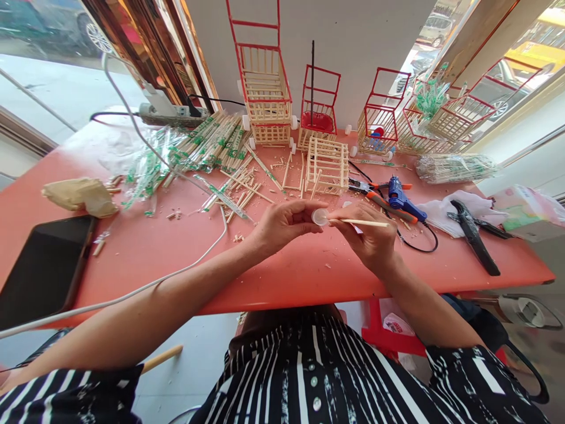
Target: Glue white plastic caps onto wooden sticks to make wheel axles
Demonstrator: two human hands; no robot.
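Between the thumb and fingers of my left hand (289, 224) is a small round whitish disc (319, 217), like a bottle cap or toy wheel. My right hand (369, 235) pinches a thin wooden stick (362, 222), whose left end meets the disc; whether it enters the disc I cannot tell. Both hands are above the front part of the red table (273, 277). Just behind them stands a small openwork frame (329, 165) built of wooden sticks. To the right of my right hand lie a blue glue gun (404, 197) and orange-handled pliers (375, 194).
Small stick-built carts with red trim (267, 88) stand along the back. Wrapped sticks (220, 141) and loose pieces spread left of centre. A white cable (176, 274) crosses the left side near a phone (46, 265). A black-handled tool (474, 235) lies at right.
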